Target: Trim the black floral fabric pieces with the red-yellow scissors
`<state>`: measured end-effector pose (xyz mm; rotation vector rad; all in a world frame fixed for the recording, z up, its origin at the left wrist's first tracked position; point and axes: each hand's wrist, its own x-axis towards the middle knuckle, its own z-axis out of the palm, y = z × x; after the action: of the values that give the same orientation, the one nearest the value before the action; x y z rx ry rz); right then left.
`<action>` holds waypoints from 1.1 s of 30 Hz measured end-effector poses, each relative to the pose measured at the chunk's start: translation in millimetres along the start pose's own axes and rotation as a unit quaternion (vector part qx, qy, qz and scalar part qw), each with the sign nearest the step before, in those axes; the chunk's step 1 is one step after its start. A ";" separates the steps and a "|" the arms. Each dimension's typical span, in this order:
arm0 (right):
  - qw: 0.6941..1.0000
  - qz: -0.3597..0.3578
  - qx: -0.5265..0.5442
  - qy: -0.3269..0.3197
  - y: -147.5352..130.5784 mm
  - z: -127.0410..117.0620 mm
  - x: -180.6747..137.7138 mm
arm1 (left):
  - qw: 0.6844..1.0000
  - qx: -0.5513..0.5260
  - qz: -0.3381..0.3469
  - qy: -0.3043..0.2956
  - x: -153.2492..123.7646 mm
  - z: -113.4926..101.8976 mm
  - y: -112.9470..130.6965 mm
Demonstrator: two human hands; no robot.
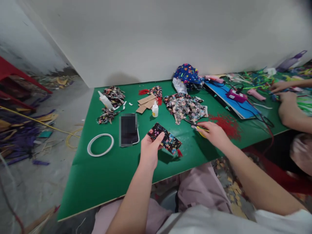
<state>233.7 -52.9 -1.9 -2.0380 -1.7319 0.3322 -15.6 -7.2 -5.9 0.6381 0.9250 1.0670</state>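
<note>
My left hand (pixel 149 150) is closed on a black flowered fabric piece (pixel 165 139) with a small red tassel at its lower end, held just above the green table (pixel 109 172). My right hand (pixel 212 132) rests on the table to the right, fingers closed on scissors with yellow handles (pixel 198 126) whose blades point left toward a pile of flowered fabric pieces (pixel 185 106).
A phone (pixel 128 130), a white ring (pixel 100 145), a small glue bottle (pixel 155 110), cardboard pieces (pixel 146 103), more fabric scraps (pixel 110 104) and red bits (pixel 226 125) lie on the table. Another person's hands (pixel 282 94) work at the right beside a blue board (pixel 234 100). Scraps litter the floor at left.
</note>
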 end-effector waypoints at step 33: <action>0.952 -0.280 -0.107 0.062 -67.7 -49.8 -36.2 | 0.978 -0.054 0.179 0.092 -33.0 6.5 21.0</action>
<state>190.7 -89.2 70.3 -1.5553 -2.2371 -0.1700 -25.5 -30.1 25.0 0.6369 0.9224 1.5087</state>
